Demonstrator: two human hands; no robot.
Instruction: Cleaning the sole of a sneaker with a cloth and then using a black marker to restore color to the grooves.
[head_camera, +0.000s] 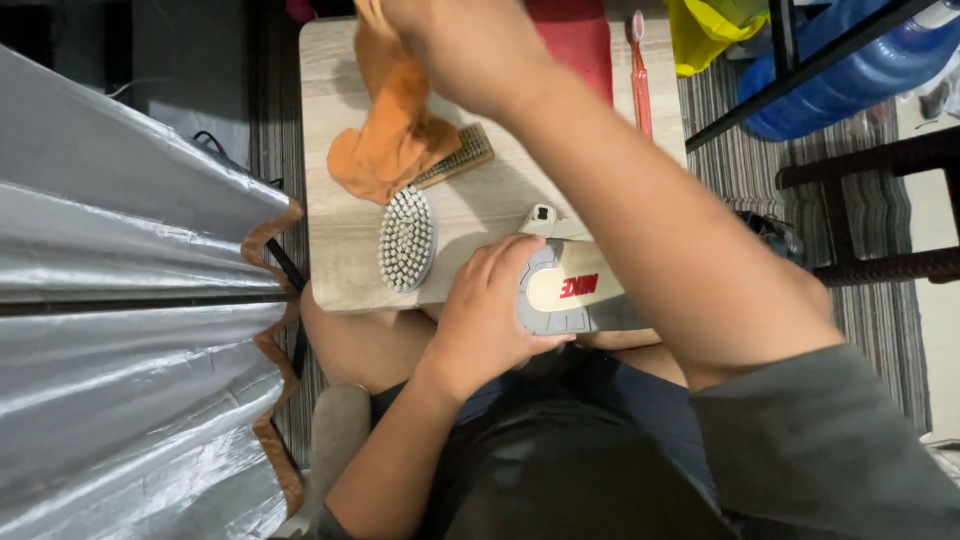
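My left hand (487, 312) grips the heel end of a shoe (565, 290) turned sole-up, its sole grey and cream with a red mark, resting at the near edge of a small wooden table (340, 260) over my lap. My right hand (470, 45) is raised above the table's far side, closed on an orange cloth (390, 140) that hangs down and drapes onto the tabletop. An oval brush (407, 240) lies bristles-up just left of the shoe. A flat rectangular brush (458, 158) is partly under the cloth.
A red toothbrush (640, 80) and a red object (575, 40) lie at the table's far side. Silver sheeting (120, 330) with an orange trim fills the left. A dark metal rack (840, 60), a blue water jug (870, 70) and a yellow bag (710, 30) stand at right on a striped rug.
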